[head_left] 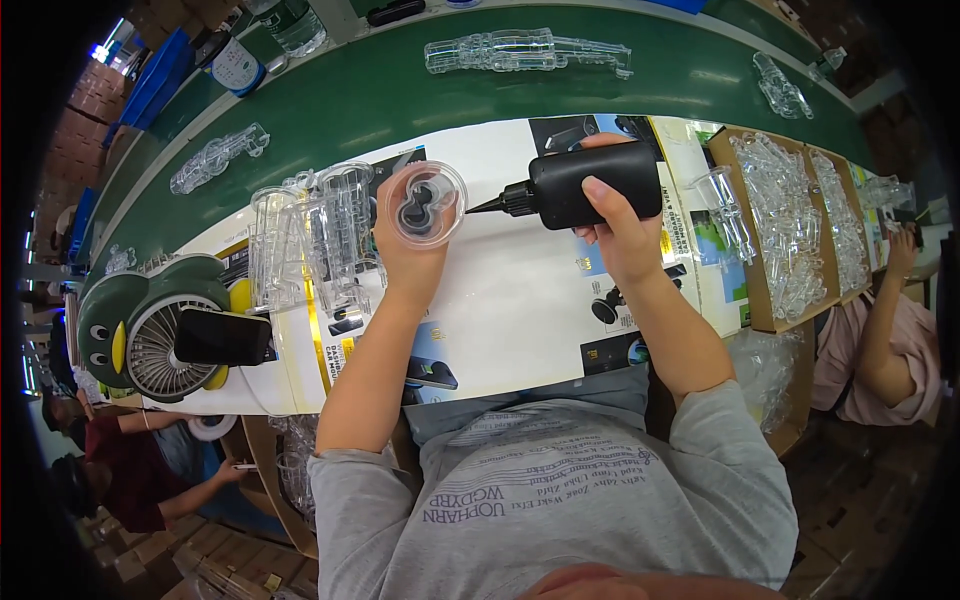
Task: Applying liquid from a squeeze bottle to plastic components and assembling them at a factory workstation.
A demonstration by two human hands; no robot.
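My left hand [405, 250] holds up a round clear plastic part [427, 203] with a dark centre, its open face toward me. My right hand [620, 232] grips a black squeeze bottle [590, 183] lying sideways. The bottle's thin black nozzle [492, 204] points left and reaches the rim of the clear part. Both hands hover over a white printed sheet [520, 290] on the bench.
A stack of clear plastic housings [310, 235] stands left of my left hand. A green penguin-shaped fan [150, 335] with a black phone [222, 338] sits at far left. Cardboard trays of clear parts [790, 220] lie right. Clear assemblies [525, 50] rest on the green belt. Other people sit on both sides.
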